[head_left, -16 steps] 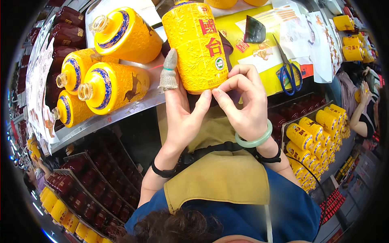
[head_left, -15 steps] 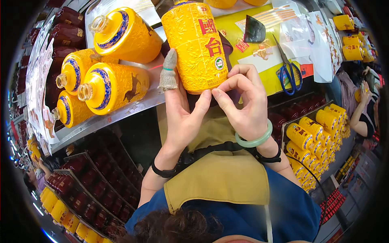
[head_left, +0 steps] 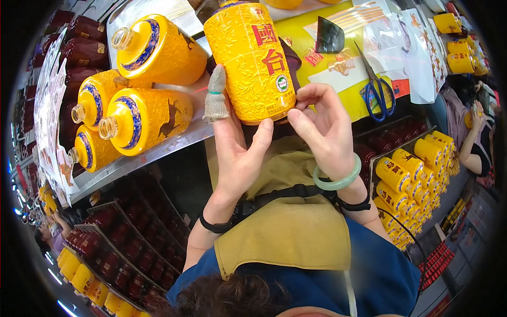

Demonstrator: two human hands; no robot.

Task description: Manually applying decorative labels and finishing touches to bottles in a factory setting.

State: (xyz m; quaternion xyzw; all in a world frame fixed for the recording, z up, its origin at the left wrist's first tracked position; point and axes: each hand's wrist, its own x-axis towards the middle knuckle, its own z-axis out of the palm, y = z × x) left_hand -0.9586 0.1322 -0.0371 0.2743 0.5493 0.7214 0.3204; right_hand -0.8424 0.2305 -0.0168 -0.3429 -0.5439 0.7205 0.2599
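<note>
A tall yellow embossed bottle (head_left: 248,58) stands upright in front of me, held up from below. My left hand (head_left: 237,153) grips its lower left side, with a grey knitted finger cot on the index finger. My right hand (head_left: 325,124) touches the bottle's lower right edge with its fingertips, near a small round green sticker. A pale green bangle circles my right wrist.
Several yellow bottles with blue bands (head_left: 142,113) lie on their sides on the metal table (head_left: 153,150) at left. Blue-handled scissors (head_left: 377,87) and clear bags (head_left: 406,47) lie at right. Crates of yellow bottles (head_left: 417,174) and dark red bottles (head_left: 127,253) sit below. Another person (head_left: 475,142) works at far right.
My right hand's fingers have spread a little and shifted up along the bottle's lower right edge. The bottle stays about where it was.
</note>
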